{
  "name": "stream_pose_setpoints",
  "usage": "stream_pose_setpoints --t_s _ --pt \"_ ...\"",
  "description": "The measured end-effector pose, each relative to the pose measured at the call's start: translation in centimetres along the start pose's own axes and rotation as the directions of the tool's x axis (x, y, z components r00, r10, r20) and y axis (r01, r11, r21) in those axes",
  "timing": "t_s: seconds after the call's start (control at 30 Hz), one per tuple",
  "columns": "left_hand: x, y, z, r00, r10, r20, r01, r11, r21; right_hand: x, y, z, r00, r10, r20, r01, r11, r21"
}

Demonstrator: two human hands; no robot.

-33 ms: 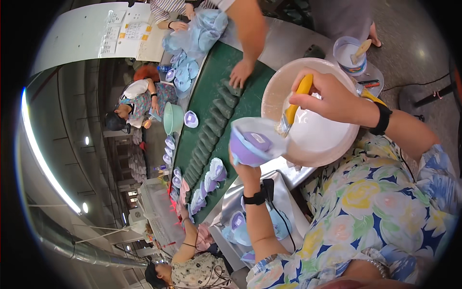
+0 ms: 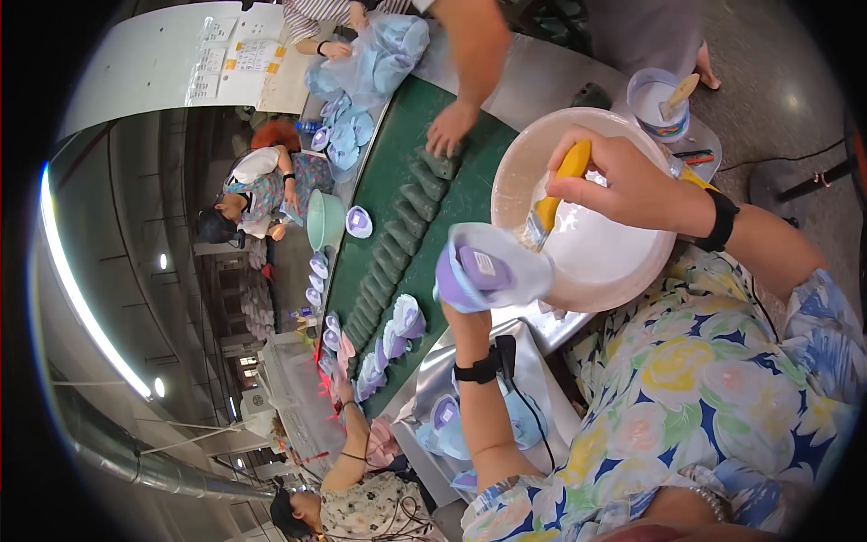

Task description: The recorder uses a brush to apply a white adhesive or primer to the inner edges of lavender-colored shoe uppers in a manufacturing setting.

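Note:
My right hand is closed round the yellow handle of a paintbrush, bristles pointing down and left. The bristles are close to the edge of a purple and pale-blue shoe upper; whether they touch it I cannot tell. My left hand holds this upper from below, fingers mostly hidden behind it, its inside with a small white label facing up. Under the brush stands a wide cream basin with white liquid in it.
A green conveyor carries a row of dark foot-shaped lasts and several uppers; a co-worker's hand touches the far lasts. A small tub with a brush stands beyond the basin. More uppers lie in a metal tray near my left forearm.
The shoe upper in my left hand has shifted slightly right and turned, showing more of its label. My right hand and the paintbrush have barely moved.

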State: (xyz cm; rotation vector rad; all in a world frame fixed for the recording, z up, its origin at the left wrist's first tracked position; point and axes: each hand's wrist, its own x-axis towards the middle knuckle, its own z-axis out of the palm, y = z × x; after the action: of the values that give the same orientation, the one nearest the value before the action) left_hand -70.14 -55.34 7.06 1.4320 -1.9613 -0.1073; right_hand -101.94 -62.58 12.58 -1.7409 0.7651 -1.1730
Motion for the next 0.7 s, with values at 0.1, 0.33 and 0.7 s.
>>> stream_pose_setpoints --t_s 0.1,0.33,0.7 --pt "-1.4 -0.3 2.0 0.842 -0.351 0.409 0.524 0.359 -0.772 -0.2 0.8 0.0 0.980 -0.197 0.037 0.198 0.980 -0.030" --pt "-4.7 2.4 5.4 0.625 -0.310 0.716 0.644 -0.313 -0.698 0.6 -0.3 3.2 0.802 -0.564 0.195 0.565 0.823 0.055" --pt "-5.2 2.6 5.1 0.628 -0.424 0.653 0.587 -0.294 -0.754 2.9 0.9 2.0 0.932 -0.070 0.355 0.145 0.971 -0.189"
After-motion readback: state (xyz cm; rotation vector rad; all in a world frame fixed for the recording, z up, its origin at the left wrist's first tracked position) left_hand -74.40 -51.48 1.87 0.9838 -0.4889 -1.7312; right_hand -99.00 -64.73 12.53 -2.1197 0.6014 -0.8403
